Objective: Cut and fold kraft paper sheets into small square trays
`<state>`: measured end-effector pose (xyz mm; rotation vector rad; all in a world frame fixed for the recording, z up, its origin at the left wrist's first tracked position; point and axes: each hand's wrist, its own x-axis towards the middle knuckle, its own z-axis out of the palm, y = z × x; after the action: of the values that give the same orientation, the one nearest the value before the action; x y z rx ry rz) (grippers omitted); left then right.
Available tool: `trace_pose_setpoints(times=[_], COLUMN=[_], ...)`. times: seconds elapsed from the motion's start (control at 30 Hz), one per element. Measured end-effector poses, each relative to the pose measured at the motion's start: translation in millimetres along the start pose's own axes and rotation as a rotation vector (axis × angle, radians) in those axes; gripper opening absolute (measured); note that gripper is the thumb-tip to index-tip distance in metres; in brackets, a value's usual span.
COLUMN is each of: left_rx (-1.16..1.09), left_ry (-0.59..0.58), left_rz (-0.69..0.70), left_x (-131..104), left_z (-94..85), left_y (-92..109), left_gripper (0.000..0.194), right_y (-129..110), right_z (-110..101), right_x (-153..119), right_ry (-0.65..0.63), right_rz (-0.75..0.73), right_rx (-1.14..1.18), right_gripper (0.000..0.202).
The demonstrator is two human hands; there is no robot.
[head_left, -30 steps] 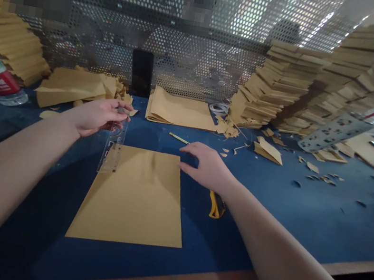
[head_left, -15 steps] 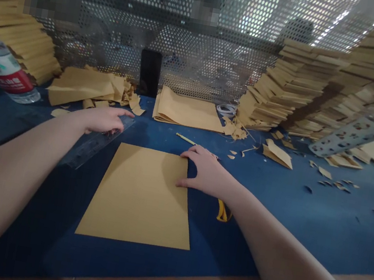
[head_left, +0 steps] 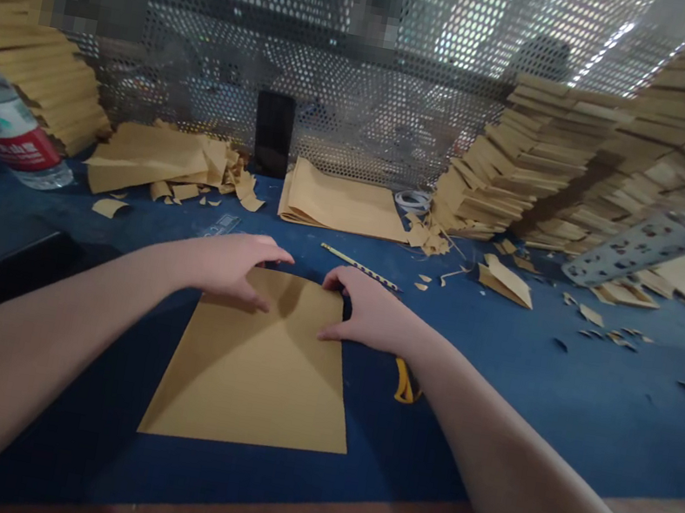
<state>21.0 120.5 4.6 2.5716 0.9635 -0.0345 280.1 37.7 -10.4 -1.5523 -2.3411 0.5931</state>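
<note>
A brown paper sheet [head_left: 261, 375] lies on the blue table in front of me, its far edge slightly bowed up. My right hand [head_left: 360, 308] has that sheet's far right corner between thumb and fingers. Over the far left part of the paper is my left hand [head_left: 241, 268], thumb and fingers apart, with nothing held. A clear ruler [head_left: 223, 226] shows partly behind my left hand. Beyond my right hand lies a pencil [head_left: 360, 267]. The yellow cutter [head_left: 405, 383] is partly hidden under my right forearm.
Folded brown paper [head_left: 345, 202] and a dark phone [head_left: 273, 134] are at the back. Paper stacks [head_left: 519, 159] rise at the right. A water bottle [head_left: 13, 128] leans at the left, and a patterned tube [head_left: 639, 247] at the right. Paper scraps lie around.
My left hand has moved right, off the clear ruler and over the paper sheet. The sheet's far edge now bows up. My right hand has stayed at the corner.
</note>
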Motion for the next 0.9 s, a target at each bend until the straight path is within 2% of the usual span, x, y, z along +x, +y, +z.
trace_pose_setpoints(times=[0.1,0.2,0.3,0.37,0.43,0.53,0.6,0.7,0.77,0.83,0.9], left_rx=[0.005,-0.091,-0.227,-0.31,-0.342,-0.282,-0.199,0.019,0.083,0.075,0.06], left_ry=[0.05,0.052,0.208,0.339,0.411,0.457,0.423,0.226,0.101,-0.001,-0.002], left_rz=[-0.033,-0.039,-0.019,-0.008,-0.009,0.026,0.099,0.234,0.261,0.252,0.24], left_x=[1.7,2.5,4.2,6.7,9.4,10.2,6.0,-8.4,-22.1,-36.2,-48.0], left_z=[6.5,3.4,2.0,5.4,9.5,8.3,0.6,-14.4,-19.3,-16.2,-5.5], left_y=[11.8,11.2,2.4,-5.2,-11.8,-16.0,-14.9,-10.4,-7.0,-3.9,-0.9], left_gripper=[0.081,0.058,0.034,0.028,0.026,0.019,0.014,0.02,0.026,0.034,0.031], right_y=[1.9,3.2,2.6,1.7,0.8,-0.2,-0.7,-2.0,-4.0,-7.4,-12.2], right_z=[3.9,6.3,5.4,3.5,1.6,-0.1,-0.3,0.5,2.2,4.6,7.0], right_x=[-3.3,-6.6,-9.8,-11.4,-12.2,-12.1,-12.0,-13.5,-15.8,-18.8,-22.2], right_ry=[0.04,0.109,0.2,0.246,0.276,0.328,0.34,0.275,0.208,0.119,0.013], right_rz=[0.021,0.079,0.169,0.198,0.164,-0.02,-0.163,-0.319,-0.418,-0.527,-0.601], right_rx=[0.013,0.058,0.194,0.298,0.313,0.152,0.039,-0.095,-0.18,-0.241,-0.277], right_gripper=[0.074,0.097,0.104,0.09,0.065,0.043,0.042,0.046,0.045,0.04,0.038])
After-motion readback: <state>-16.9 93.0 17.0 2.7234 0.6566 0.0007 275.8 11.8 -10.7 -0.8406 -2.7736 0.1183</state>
